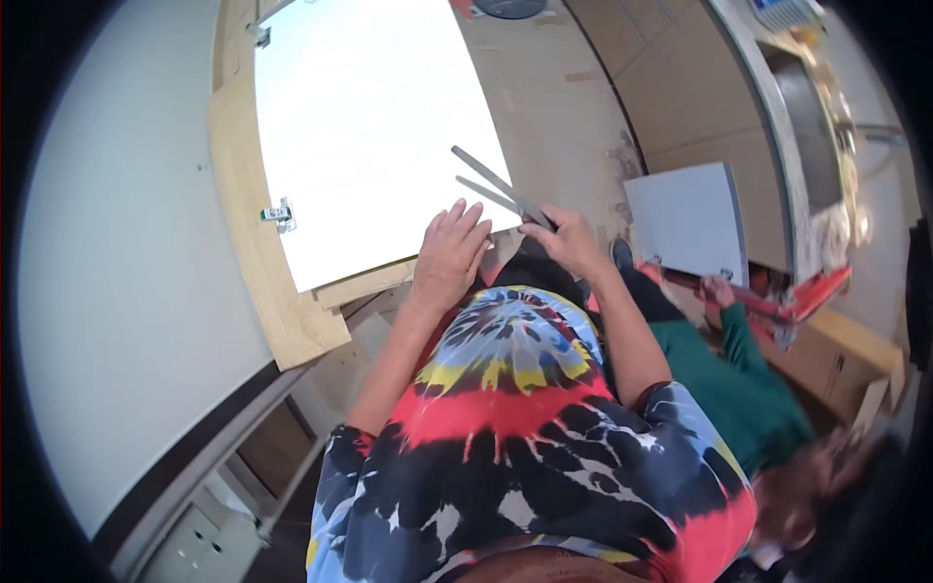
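A bright white panel (379,126) with metal hinges lies in front of me; one hinge (278,214) sits on its left edge and another hinge (259,36) is farther up that side. My left hand (451,255) rests on the panel's near edge, fingers stretched out and holding nothing. In my right hand (571,243), by the panel's near right corner, is a pair of scissors (494,181). Its long blades are spread apart and point up and left over the panel. My fingers close round the handles and mostly hide them.
Under the panel, a pale wooden board (301,335) sticks out. At right, a person in a green top (729,384) is low beside a smaller white panel (688,219) with hinges. A counter with a sink (812,131) runs along the right.
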`<state>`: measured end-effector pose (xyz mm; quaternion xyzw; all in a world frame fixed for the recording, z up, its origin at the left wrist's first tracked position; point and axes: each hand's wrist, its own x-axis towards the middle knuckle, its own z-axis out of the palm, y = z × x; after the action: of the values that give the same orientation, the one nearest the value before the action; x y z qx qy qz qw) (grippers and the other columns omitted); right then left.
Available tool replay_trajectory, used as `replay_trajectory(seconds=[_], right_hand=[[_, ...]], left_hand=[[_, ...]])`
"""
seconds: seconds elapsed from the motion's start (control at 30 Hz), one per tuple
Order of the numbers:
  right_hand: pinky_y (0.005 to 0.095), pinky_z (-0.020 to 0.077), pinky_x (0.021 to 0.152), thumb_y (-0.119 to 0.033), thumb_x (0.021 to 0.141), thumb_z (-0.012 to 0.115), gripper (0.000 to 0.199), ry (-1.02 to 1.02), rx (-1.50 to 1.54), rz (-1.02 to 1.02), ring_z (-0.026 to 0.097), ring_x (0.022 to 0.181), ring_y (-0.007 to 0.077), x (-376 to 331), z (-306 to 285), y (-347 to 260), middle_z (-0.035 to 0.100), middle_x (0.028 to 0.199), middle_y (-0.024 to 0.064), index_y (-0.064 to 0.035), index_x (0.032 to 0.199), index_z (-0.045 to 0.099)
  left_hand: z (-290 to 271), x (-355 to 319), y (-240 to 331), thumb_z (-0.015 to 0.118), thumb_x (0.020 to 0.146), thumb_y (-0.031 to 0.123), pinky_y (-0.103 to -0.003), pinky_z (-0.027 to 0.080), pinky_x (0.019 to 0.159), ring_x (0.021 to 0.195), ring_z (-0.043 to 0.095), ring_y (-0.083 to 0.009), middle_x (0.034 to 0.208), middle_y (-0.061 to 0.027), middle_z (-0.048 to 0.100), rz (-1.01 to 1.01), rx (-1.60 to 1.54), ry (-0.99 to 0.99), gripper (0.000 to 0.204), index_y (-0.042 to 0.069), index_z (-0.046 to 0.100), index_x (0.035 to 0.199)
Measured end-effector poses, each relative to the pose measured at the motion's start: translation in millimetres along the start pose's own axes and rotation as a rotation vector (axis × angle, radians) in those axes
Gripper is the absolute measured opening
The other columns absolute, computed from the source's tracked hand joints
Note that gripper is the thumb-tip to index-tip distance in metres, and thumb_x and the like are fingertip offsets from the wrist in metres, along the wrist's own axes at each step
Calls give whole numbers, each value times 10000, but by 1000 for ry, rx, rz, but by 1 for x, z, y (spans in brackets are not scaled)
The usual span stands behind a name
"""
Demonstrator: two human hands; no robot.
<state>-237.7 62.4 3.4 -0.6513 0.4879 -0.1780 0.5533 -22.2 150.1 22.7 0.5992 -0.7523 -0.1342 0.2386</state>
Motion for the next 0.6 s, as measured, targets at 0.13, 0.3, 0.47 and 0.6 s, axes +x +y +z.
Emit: replay_trajectory(seconds=[0.13,0.3,0.47,0.6], right_hand=[[279,485,714,-174,914,707,203,153,61,30,594,760,104,-15,11,-1,698,832,64,10,1000,705],[263,458,681,-201,998,598,233,445,211,-20,567,734,89,-44,55,19,645,773,26,21,984,663],[287,432,602,-270,1046,493,337,557,268,177,526,641,94,-88,76,26,558,678,2,20,944,632],[312,424,565,-300,1049,483,359,537,59,120,527,616,113,-108,75,47,535,650,26,16,959,627]], left_hand=[[-6,11,-11,687,871,173,-467,394,1022,1278,499,-344,1305,-120,576,147,-21,-7,324,61,627,1169],[13,32,-12,696,866,217,-481,364,1029,1266,491,-325,1258,-114,584,268,29,11,316,78,639,1144],[30,33,-1,697,879,215,-474,376,1024,1232,529,-330,1190,-114,626,245,5,134,227,77,683,1059],[42,30,-10,669,904,222,-494,385,1015,1190,562,-344,1111,-128,660,93,-308,154,213,59,685,1040]])
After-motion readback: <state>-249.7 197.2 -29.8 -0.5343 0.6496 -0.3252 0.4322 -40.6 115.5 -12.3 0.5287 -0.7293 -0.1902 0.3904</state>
